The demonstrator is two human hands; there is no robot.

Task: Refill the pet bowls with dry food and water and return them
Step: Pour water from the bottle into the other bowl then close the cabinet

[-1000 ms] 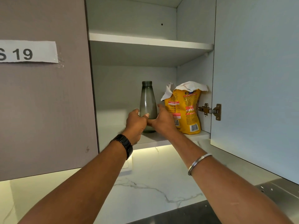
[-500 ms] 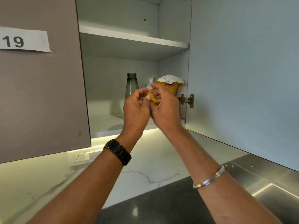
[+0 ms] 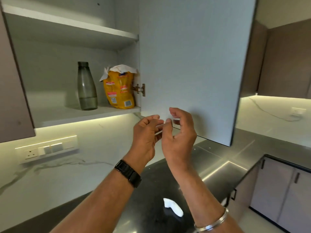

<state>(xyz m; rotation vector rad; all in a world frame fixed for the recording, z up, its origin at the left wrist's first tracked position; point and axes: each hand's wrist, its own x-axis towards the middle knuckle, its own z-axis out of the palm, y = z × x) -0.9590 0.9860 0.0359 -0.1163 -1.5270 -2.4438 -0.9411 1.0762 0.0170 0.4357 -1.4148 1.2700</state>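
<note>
Now my left hand (image 3: 148, 132) and right hand (image 3: 180, 137) hover together, grips loose and empty; bottle (image 3: 86, 86) and food bag (image 3: 120, 88) sit shelved.

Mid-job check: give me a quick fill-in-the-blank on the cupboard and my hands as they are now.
The grey bottle stands on the cupboard's ___ shelf.
The yellow food bag stands to the bottle's ___.
The cupboard door is ___.
The black watch is on the ___ wrist.
Missing words: lower; right; open; left.
</note>
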